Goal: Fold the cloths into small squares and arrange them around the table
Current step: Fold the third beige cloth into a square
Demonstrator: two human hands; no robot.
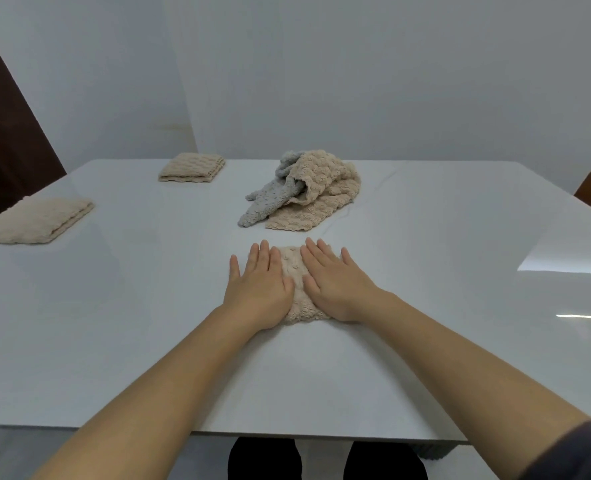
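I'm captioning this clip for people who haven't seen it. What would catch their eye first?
Two bare hands, left hand and right hand, pressed flat on a small beige cloth at the table's middle. Just beyond lies an unfolded heap of beige and grey cloths; two folded beige squares sit along the left side.

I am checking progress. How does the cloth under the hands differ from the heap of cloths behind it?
The cloth under the hands is folded small and pressed flat; the heap is loose and crumpled. The pressed cloth is all beige; the heap mixes beige with grey. Both are knobbly knit and lie on the white table.
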